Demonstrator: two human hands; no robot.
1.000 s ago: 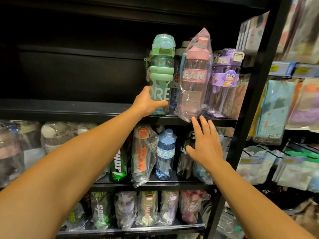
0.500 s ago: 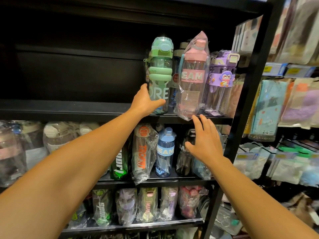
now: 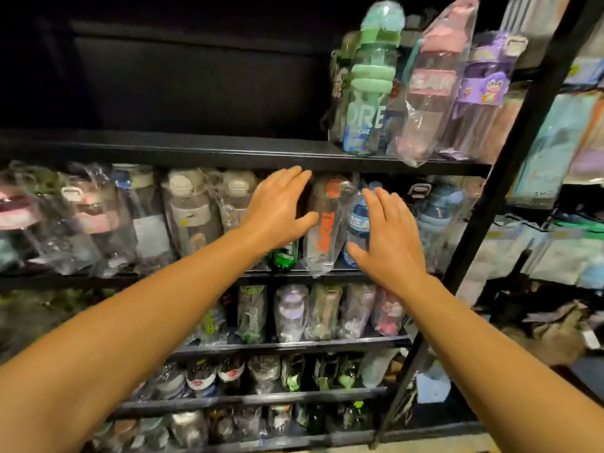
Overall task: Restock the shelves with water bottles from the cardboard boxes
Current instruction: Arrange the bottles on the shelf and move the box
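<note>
Shelving (image 3: 228, 152) of black metal fills the view, several tiers deep, with a dark upright post (image 3: 510, 178) at its right edge. The top tier is bare along its left and middle; at its right end stands a small cluster of water bottles. There a green bottle (image 3: 371, 80) with a ribbed green grip stands upright, a pink bottle (image 3: 431, 86) in a clear plastic bag leans just beside it, and a purple bottle (image 3: 480, 93) with a cartoon figure sits next to that, close to the post. The tier below is packed with bagged bottles, pale-lidded ones to the left (image 3: 189, 207), a clear bottle with orange lettering (image 3: 327, 223) in the middle and a blue bottle (image 3: 358, 220) touching its right side. Lower tiers carry more wrapped bottles (image 3: 291, 312), too blurred to tell apart. To the right of the post hang other packaged goods (image 3: 552, 145), soft and pastel.

Two bare forearms reach in from the bottom corners. The left hand (image 3: 277, 207) hangs in front of the second tier, fingers straight and slightly spread, thumb out toward the orange-lettered bottle, gripping nothing. The right hand (image 3: 385, 237) is held up beside it, fingers extended upward in front of the blue bottle, also holding nothing. Whether either hand actually touches a bottle I cannot tell. The two hands are near each other, with the orange-lettered bottle showing between them.
</note>
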